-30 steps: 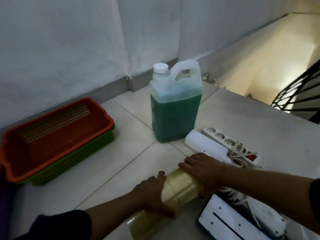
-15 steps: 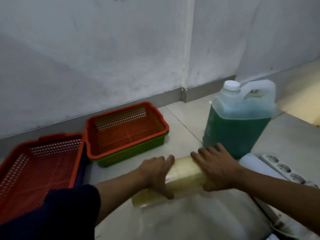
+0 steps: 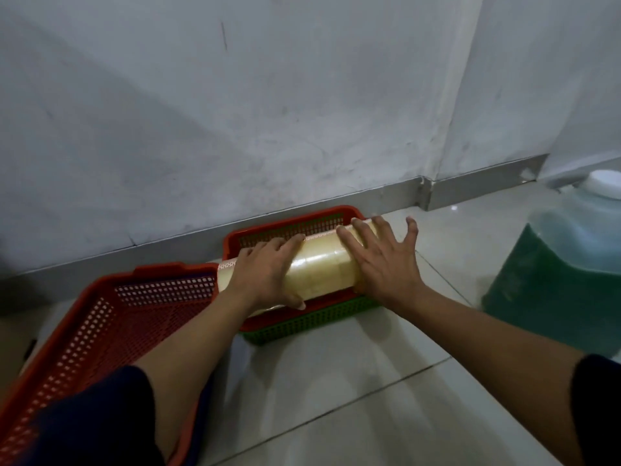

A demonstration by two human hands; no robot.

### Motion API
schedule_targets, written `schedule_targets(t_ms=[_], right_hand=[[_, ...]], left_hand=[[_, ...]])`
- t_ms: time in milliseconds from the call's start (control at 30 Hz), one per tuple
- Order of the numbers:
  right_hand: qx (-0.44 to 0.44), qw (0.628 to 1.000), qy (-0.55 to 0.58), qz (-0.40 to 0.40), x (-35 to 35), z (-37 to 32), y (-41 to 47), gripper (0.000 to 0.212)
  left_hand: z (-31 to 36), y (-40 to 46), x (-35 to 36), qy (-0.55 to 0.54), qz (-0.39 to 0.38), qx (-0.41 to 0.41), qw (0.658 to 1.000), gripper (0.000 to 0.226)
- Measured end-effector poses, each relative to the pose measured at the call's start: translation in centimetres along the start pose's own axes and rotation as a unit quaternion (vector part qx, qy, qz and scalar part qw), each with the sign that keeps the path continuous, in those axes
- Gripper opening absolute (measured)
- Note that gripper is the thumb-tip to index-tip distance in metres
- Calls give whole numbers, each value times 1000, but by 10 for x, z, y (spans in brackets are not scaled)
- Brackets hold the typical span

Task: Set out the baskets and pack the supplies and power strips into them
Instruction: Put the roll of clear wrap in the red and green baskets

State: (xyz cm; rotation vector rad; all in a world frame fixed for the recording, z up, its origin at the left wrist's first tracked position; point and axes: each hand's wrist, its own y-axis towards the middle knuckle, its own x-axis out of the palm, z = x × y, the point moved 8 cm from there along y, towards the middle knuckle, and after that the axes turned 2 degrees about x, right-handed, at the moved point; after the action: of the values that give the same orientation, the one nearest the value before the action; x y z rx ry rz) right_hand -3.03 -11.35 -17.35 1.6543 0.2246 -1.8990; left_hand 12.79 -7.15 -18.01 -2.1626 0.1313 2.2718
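A long sleeve of clear yellowish tape rolls point(image 3: 319, 264) is held level between my two hands, right over a red basket point(image 3: 289, 222) that is nested in a green basket point(image 3: 312, 322) by the wall. My left hand point(image 3: 268, 274) wraps the sleeve's left part. My right hand point(image 3: 383, 260) presses on its right end with fingers spread. A second, larger red basket point(image 3: 100, 314) lies at the lower left, partly under my left arm.
A big translucent jug of green liquid point(image 3: 564, 284) with a white cap stands on the floor at the right. A grey wall with a metal skirting runs behind the baskets. Pale floor tiles lie in front.
Both hands have carried the tape sleeve up off the floor and leftward over the red-and-green basket stack. The view turned left, so the power strips dropped out of sight.
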Motion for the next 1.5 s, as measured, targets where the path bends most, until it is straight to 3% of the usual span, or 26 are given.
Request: schedule_targets(t_ms=[100,233,400,500,667,800,967,1100,1233,1500], right_hand=[[8,999,29,-19,19,1,5,105],[-45,997,47,-34,35,13,12,109],[-57,986,119,-100,70,19,4,79],[-34,977,191,-84,85,20,-7,84],[-18,973,217,-72,93,18,-11,73],[-19,970,204,-134,92,17,-14,66],[-29,968,154,-198,76,22,-28,61],[-65,967,102,-223,67,41,-72,59],[-58,964,25,-258,51,94,-130,60],[48,949,-16,-312,21,203,-263,61]], left_hand=[[-7,12,14,6,-11,5,1000,117],[-8,24,43,-48,-42,8,998,118],[-16,33,70,-140,-47,-5,989,97],[-22,32,75,-192,-21,-3,981,87],[-13,20,76,-101,-17,4,995,80],[-6,13,82,-33,-48,2,998,78],[12,5,78,-26,-85,-38,995,75],[61,-5,60,-2,-71,31,997,95],[137,-10,44,-7,-62,134,989,75],[306,-37,51,-20,-115,292,949,72]])
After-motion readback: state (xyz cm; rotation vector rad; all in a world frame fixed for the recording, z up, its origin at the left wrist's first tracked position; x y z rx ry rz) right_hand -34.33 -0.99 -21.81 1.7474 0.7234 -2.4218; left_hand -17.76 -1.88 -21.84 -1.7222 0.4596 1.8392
